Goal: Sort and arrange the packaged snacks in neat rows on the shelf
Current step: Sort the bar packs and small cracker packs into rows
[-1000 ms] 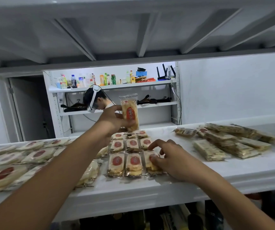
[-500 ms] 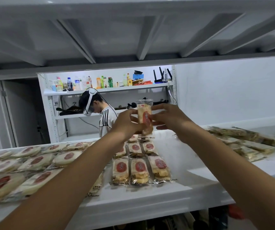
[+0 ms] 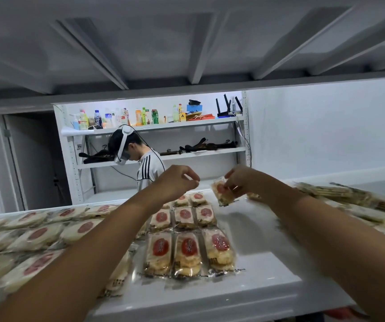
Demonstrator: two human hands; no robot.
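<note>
A loose pile (image 3: 35,235) of snacks fills the frame's left. At centre the left hand (image 3: 175,184) hovers, fingers curled, empty, above the grid (image 3: 184,216) of three columns. Right of centre the right hand (image 3: 245,180) pinches a packet (image 3: 220,193) in the air, just past the grid's far right corner. It likely should land flat, label up, edges squared to its neighbour. Bare shelf (image 3: 268,240) right of the grid gives room; the bars (image 3: 349,197) at far right lie well apart.

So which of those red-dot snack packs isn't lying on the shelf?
The pack pinched in the right hand, held tilted above the shelf, just right of the rows. Every other one lies flat on the shelf.
</note>
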